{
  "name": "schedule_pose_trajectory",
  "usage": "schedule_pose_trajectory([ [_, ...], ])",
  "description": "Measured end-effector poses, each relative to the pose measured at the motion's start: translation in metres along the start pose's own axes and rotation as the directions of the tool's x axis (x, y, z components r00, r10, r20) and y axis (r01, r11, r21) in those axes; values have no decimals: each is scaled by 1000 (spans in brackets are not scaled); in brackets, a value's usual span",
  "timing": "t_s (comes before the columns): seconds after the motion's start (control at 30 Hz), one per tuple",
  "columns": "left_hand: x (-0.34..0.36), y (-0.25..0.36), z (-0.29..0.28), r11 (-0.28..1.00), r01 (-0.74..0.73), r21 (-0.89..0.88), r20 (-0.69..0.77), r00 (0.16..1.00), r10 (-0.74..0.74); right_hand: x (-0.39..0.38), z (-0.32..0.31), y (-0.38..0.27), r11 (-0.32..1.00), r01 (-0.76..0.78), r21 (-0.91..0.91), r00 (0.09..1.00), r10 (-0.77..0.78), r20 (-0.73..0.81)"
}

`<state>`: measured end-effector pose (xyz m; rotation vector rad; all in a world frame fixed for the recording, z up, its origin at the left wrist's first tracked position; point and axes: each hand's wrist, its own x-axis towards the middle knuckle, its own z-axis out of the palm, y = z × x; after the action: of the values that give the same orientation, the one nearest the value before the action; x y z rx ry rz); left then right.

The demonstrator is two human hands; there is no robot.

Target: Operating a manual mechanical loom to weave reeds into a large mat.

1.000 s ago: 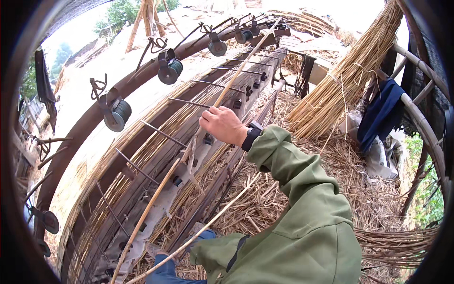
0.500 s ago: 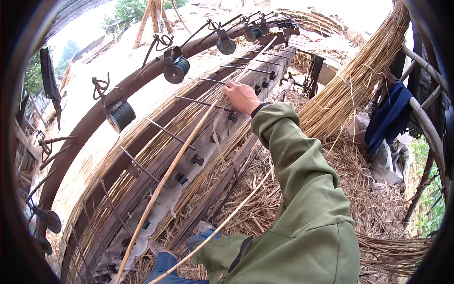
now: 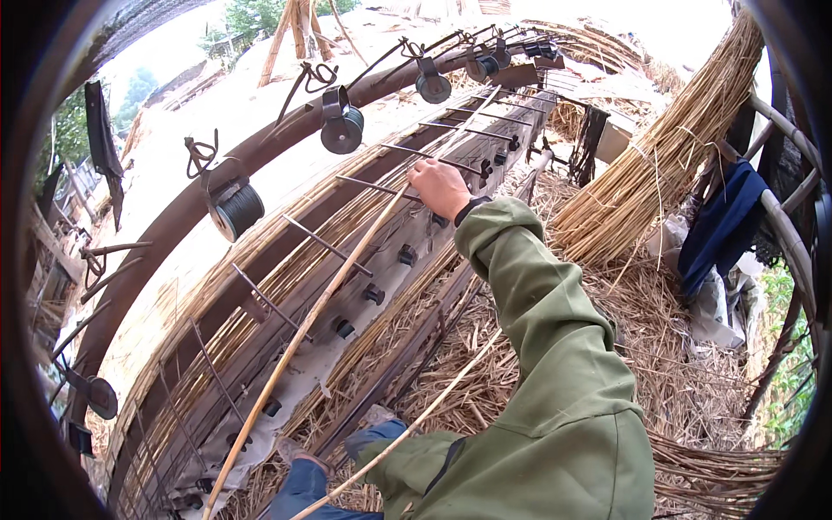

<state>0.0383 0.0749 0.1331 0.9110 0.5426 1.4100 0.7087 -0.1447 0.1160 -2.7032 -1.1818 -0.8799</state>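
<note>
My right hand (image 3: 438,188) reaches forward over a long weaving frame, its fingers closed on a long pale reed stalk (image 3: 308,321). The stalk slants from the lower left up past my fingers, lying across a row of thin metal rods (image 3: 328,244). Under the rods, several more reeds (image 3: 260,276) lie lengthwise along the frame. My left hand is out of sight. A second loose stalk (image 3: 416,422) crosses low in front of my legs; its lower end leaves the picture.
Wire spools (image 3: 237,208) hang along a curved brown metal bar (image 3: 204,192) at the left. A tied reed bundle (image 3: 654,160) leans at the right, beside a dark blue cloth (image 3: 719,221). Loose straw (image 3: 667,355) covers the ground. More thin stalks (image 3: 719,464) lie at lower right.
The view has shifted slightly, so the frame and spools sit a little further right and lower. My right hand now grips close to the stalk, which lies nearer my fingers than before.
</note>
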Motion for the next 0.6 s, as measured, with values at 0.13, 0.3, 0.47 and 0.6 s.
schedule_pose_trajectory([
  [0.13,8,3,-6,998,-30,62,-4,1000,30,2,-2,9,996,-85,6,996,85,-1],
  [0.3,2,-10,13,995,-87,47,-119,989,92,7,-13,13,946,-273,173,960,257,112],
  [0.47,-9,-21,32,966,-140,219,-102,981,166,-7,-38,-68,910,207,359,977,-174,-120],
  [0.6,-7,-21,37,970,-146,192,-17,988,152,-24,-70,-139,699,457,550,886,-415,-208],
])
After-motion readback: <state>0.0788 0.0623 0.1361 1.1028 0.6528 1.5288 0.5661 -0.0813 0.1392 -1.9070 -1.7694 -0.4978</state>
